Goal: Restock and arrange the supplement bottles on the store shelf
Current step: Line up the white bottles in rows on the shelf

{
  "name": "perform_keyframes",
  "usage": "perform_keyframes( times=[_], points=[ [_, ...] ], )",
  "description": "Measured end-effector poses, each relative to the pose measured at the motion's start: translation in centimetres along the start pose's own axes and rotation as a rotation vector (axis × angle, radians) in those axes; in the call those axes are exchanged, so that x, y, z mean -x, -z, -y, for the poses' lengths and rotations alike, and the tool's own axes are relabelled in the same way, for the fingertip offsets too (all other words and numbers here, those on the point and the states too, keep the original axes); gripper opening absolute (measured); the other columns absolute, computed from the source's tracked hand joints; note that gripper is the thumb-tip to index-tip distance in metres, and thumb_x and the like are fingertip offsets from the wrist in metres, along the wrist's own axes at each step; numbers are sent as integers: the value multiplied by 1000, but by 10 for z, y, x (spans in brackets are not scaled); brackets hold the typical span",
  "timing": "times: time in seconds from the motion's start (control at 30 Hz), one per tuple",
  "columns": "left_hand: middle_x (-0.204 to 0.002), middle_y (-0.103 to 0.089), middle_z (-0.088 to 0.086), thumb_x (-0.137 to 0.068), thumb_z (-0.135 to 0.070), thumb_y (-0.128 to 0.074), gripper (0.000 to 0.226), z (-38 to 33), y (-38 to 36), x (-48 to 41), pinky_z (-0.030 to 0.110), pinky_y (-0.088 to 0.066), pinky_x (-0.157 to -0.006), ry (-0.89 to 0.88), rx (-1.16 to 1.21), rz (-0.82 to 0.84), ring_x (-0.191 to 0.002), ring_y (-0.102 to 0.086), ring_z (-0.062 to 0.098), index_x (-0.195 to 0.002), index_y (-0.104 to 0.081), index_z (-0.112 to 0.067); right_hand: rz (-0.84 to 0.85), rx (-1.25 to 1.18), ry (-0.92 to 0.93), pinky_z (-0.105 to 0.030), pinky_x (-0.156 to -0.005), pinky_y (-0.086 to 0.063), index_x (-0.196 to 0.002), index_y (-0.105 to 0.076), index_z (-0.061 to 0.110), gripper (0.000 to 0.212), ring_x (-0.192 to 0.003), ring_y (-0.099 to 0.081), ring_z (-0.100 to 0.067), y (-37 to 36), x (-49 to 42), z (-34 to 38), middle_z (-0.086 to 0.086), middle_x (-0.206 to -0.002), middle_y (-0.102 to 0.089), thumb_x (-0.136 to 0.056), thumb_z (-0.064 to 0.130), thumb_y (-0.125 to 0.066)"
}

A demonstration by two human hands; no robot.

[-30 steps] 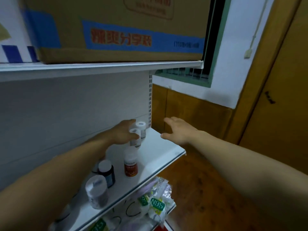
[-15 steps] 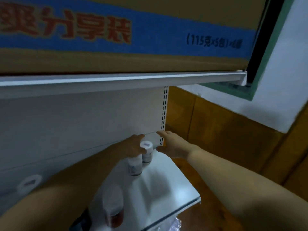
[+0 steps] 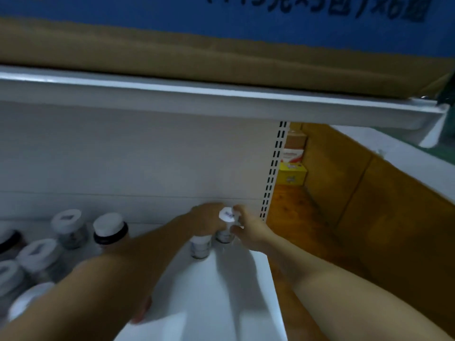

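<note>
Two small white-capped supplement bottles stand at the back right of the white shelf (image 3: 209, 303). My left hand (image 3: 206, 221) covers and grips the nearer bottle (image 3: 200, 247). My right hand (image 3: 248, 231) holds the farther bottle (image 3: 226, 219) from the right, thumb and fingers round its body, its cap showing between both hands. Several more bottles with white lids (image 3: 67, 226) stand at the left of the shelf, some with dark bodies (image 3: 110, 231).
An upper shelf edge (image 3: 221, 99) carries a brown and blue cardboard box (image 3: 221, 52) just overhead. A slotted upright (image 3: 273, 173) ends the shelf at the right. Behind it lie small boxes (image 3: 291, 171) on the floor, by a wooden wall panel (image 3: 369, 205).
The view has moved in closer and lower under the upper shelf. My right hand has gone from hovering open beside the bottles to holding the farther one. The left hand stays on the nearer bottle.
</note>
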State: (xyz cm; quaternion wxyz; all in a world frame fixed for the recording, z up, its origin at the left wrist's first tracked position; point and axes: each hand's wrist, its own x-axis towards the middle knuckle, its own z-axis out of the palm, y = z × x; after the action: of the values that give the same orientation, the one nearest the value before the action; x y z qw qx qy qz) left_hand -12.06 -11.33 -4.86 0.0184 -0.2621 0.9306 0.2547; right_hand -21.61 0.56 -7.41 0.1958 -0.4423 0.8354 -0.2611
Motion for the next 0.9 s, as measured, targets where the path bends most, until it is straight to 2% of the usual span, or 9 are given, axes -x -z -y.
perform_keyframes(
  times=[0.13,0.23,0.3,0.4,0.47,0.57,0.67,0.8,0.9],
  points=[
    [-117,-61,7,-76,-27,-70,48,4,8,7,30,-42,-85,2,119,-126,-106,-57,25,-118,-49,-14,-23,-153,84,-42,-94,-48,-139,-28,28,51,-114,-55,-23,6,2,1,-7,-129,-53,-94,20,-51],
    [-114,-60,6,-72,-16,-75,50,5,16,21,41,-48,-90,-16,230,-203,-105,-58,25,-113,-47,-16,-38,-281,150,-31,-85,-49,-140,-27,32,49,-109,-53,-16,19,8,10,0,-127,-50,-97,23,-47],
    [-112,-61,9,-70,-7,-75,48,5,22,35,48,-50,-91,-33,391,-229,-107,-58,27,-107,-47,-19,-45,-372,180,-27,-79,-49,-138,-30,34,45,-106,-51,-14,29,16,22,4,-123,-49,-98,23,-45],
    [-112,-59,9,-77,2,-68,49,-1,33,62,44,-51,-91,-70,658,-250,-106,-59,28,-114,-46,-21,-55,-462,200,-25,-77,-52,-131,-36,37,36,-106,-52,-14,38,31,42,7,-118,-48,-98,24,-42],
    [-109,-59,2,-81,3,-64,57,-4,40,84,39,-52,-87,-99,755,-217,-100,-61,22,-123,-41,-28,-72,-504,216,-27,-79,-54,-126,-39,37,30,-106,-55,-16,37,43,56,4,-119,-51,-99,24,-41],
    [-108,-60,-4,-82,3,-63,66,0,48,120,25,-55,-78,-165,808,-200,-95,-65,10,-126,-34,-38,-85,-542,295,-38,-88,-55,-122,-42,34,25,-110,-58,-23,31,64,80,-5,-121,-55,-98,25,-42],
    [-110,-58,-1,-80,-2,-67,67,9,57,158,20,-56,-70,-193,810,-247,-92,-65,7,-124,-36,-41,-91,-551,325,-43,-93,-52,-127,-45,29,32,-112,-56,-22,22,88,109,-2,-124,-52,-96,23,-48],
    [-108,-55,3,-77,-2,-70,71,26,67,210,29,-57,-76,-244,798,-294,-95,-63,16,-124,-36,-44,-125,-599,358,-31,-80,-57,-121,-52,24,27,-99,-60,-19,8,122,153,1,-109,-53,-95,16,-51],
    [-110,-57,1,-78,-2,-67,71,44,76,247,25,-54,-73,-302,795,-254,-98,-63,15,-122,-37,-49,-155,-623,372,-21,-71,-57,-112,-51,30,23,-90,-60,-10,-4,148,180,6,-102,-55,-95,15,-50]
  ],
)
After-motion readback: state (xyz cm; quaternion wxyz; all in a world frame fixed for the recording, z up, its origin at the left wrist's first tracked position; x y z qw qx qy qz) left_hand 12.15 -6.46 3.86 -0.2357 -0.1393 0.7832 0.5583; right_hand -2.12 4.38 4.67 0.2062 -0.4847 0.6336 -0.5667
